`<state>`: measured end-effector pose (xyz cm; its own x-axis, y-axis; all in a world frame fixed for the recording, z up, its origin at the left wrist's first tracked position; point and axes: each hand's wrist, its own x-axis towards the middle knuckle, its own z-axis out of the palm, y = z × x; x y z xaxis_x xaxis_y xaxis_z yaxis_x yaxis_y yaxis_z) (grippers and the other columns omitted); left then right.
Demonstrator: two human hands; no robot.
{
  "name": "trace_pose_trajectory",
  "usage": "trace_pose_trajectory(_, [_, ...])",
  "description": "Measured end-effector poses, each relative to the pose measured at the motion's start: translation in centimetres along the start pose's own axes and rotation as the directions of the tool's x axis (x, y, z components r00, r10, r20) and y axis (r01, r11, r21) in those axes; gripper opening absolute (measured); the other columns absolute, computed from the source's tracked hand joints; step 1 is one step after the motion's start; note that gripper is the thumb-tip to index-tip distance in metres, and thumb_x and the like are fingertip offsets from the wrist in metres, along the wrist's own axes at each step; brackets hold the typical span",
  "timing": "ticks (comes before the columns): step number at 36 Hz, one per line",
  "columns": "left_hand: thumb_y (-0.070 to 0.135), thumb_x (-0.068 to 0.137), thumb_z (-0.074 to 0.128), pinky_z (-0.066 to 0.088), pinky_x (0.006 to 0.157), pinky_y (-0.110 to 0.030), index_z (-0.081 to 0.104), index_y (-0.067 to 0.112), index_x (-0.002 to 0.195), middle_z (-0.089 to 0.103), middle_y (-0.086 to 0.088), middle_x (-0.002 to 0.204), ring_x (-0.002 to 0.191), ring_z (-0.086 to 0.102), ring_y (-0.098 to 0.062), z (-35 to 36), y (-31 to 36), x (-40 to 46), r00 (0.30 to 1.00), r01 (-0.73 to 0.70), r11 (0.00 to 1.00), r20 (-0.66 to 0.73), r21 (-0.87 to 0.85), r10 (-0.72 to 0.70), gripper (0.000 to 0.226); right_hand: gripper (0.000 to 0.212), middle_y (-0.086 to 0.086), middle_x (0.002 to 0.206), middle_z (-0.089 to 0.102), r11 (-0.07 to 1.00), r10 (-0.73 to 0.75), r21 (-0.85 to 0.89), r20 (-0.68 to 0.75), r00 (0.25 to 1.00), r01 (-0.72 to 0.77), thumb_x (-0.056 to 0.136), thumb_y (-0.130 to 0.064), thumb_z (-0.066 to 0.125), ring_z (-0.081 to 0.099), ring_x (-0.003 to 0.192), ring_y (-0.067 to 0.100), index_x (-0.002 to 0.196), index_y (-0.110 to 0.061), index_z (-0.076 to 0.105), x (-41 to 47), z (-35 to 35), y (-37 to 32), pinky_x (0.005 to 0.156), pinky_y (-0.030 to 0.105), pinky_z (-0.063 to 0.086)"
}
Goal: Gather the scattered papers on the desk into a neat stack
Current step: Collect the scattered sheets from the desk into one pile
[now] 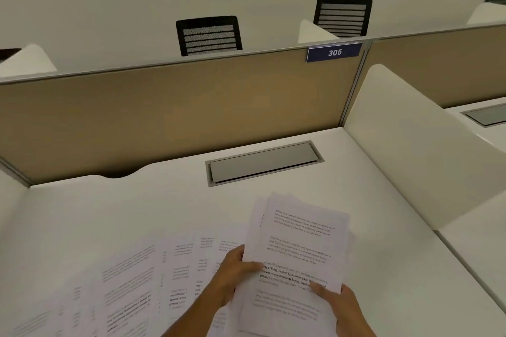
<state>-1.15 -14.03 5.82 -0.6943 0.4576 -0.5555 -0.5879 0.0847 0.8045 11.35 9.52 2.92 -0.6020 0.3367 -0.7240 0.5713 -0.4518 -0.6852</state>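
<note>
A loose bundle of printed white sheets [301, 243] is held above the white desk [383, 227] at centre right, its edges slightly fanned. My left hand [232, 273] grips the bundle's left edge, thumb on top. My right hand [339, 304] holds its lower right corner, thumb lying across the text. Several more printed papers [131, 282] lie spread and overlapping on the desk to the left, down to the bottom edge of the view.
A grey cable hatch [262, 163] is set into the desk behind the bundle. A tan partition [169, 112] with a blue "305" sign [334, 52] closes the back; a white side divider [416, 145] stands on the right. Two black chairs show beyond.
</note>
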Motion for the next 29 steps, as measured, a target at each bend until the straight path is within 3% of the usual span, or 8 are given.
trace_pose_trajectory(4, [0.006, 0.077, 0.079, 0.060, 0.086, -0.046, 0.066, 0.009, 0.122, 0.073, -0.013, 0.118, 0.105, 0.071, -0.036, -2.1, 0.0, -3.0, 0.999, -0.015, 1.000, 0.048, -0.012, 0.015, 0.046, 0.025, 0.004, 0.083, 0.082, 0.998, -0.029, -0.061, 0.049, 0.998, 0.032, 0.076, -0.002, 0.085, 0.080, 0.070, 0.020, 0.095, -0.012, 0.074, -1.8, 1.3, -0.1, 0.050, 0.026, 0.060])
trace_pose_trajectory(11, [-0.007, 0.079, 0.071, 0.058, 0.089, -0.052, 0.069, 0.005, 0.115, 0.077, -0.012, 0.107, 0.097, 0.074, -0.032, -4.7, -3.1, -6.3, 0.964, -0.005, 1.000, -0.265, -0.011, 0.002, 0.038, 0.019, -0.007, 0.074, 0.080, 0.952, -0.071, -0.293, 0.069, 0.995, 0.088, 0.081, -0.002, 0.082, 0.076, 0.072, 0.016, 0.097, -0.011, 0.076, -2.8, 5.9, 2.1, 0.056, 0.023, 0.055])
trace_pose_trajectory(17, [-0.010, 0.081, 0.069, 0.059, 0.090, -0.042, 0.068, 0.007, 0.115, 0.075, -0.008, 0.107, 0.099, 0.071, -0.025, -5.3, -5.3, -6.1, 0.876, 0.016, 0.999, -0.482, -0.028, -0.027, 0.038, 0.030, 0.008, 0.093, 0.074, 0.888, -0.081, -0.448, 0.066, 0.995, 0.102, 0.083, -0.007, 0.080, 0.070, 0.092, 0.027, 0.112, -0.003, 0.074, -2.4, 10.1, 4.6, 0.090, 0.038, 0.055])
trace_pose_trajectory(21, [-0.006, 0.081, 0.069, 0.056, 0.090, -0.032, 0.065, 0.013, 0.112, 0.071, -0.003, 0.108, 0.099, 0.067, -0.018, -5.5, -5.8, -5.6, 0.842, 0.037, 0.999, -0.540, 0.036, -0.012, 0.036, 0.033, -0.002, 0.090, 0.068, 0.817, -0.087, -0.568, 0.058, 0.994, 0.105, 0.086, -0.016, 0.078, 0.063, 0.082, 0.014, 0.118, -0.009, 0.071, -1.5, 12.1, 5.3, 0.069, 0.020, 0.047])
trace_pose_trajectory(22, [-0.005, 0.082, 0.068, 0.057, 0.086, -0.029, 0.065, 0.014, 0.112, 0.071, -0.002, 0.107, 0.099, 0.067, -0.017, -5.6, -5.9, -5.4, 0.839, 0.046, 0.997, -0.544, 0.054, -0.010, 0.036, 0.033, -0.001, 0.092, 0.069, 0.802, -0.091, -0.588, 0.055, 0.994, 0.106, 0.087, -0.018, 0.077, 0.064, 0.083, 0.014, 0.118, -0.009, 0.071, -1.2, 12.3, 5.5, 0.071, 0.021, 0.049])
trace_pose_trajectory(24, [-0.004, 0.083, 0.067, 0.056, 0.076, -0.019, 0.066, 0.015, 0.107, 0.072, 0.000, 0.102, 0.093, 0.068, -0.014, -5.8, -6.2, -5.1, 0.829, 0.069, 0.993, -0.559, 0.094, -0.005, 0.031, 0.038, 0.006, 0.108, 0.072, 0.756, -0.082, -0.649, 0.030, 0.996, 0.082, 0.086, -0.024, 0.077, 0.066, 0.098, 0.023, 0.120, -0.008, 0.070, -0.4, 12.8, 5.7, 0.091, 0.031, 0.052])
trace_pose_trajectory(27, [-0.003, 0.085, 0.063, 0.051, 0.059, -0.007, 0.070, 0.013, 0.093, 0.073, -0.001, 0.092, 0.081, 0.068, -0.013, -6.4, -7.0, -4.1, 0.795, 0.141, 0.973, -0.606, 0.182, -0.002, 0.019, 0.054, 0.011, 0.136, 0.062, 0.629, -0.075, -0.777, -0.032, 0.997, 0.023, 0.084, -0.043, 0.077, 0.059, 0.123, 0.026, 0.127, -0.012, 0.067, 0.5, 13.4, 5.6, 0.109, 0.034, 0.043])
trace_pose_trajectory(29, [-0.001, 0.086, 0.062, 0.055, 0.070, -0.012, 0.071, 0.012, 0.097, 0.074, -0.005, 0.100, 0.088, 0.069, -0.018, -6.8, -7.5, -3.7, 0.788, 0.208, 0.952, -0.615, 0.223, -0.028, 0.019, 0.066, 0.008, 0.156, 0.040, 0.583, -0.089, -0.812, -0.081, 0.993, -0.015, 0.084, -0.054, 0.071, 0.041, 0.141, 0.023, 0.138, -0.020, 0.057, 0.2, 13.6, 5.2, 0.118, 0.032, 0.032])
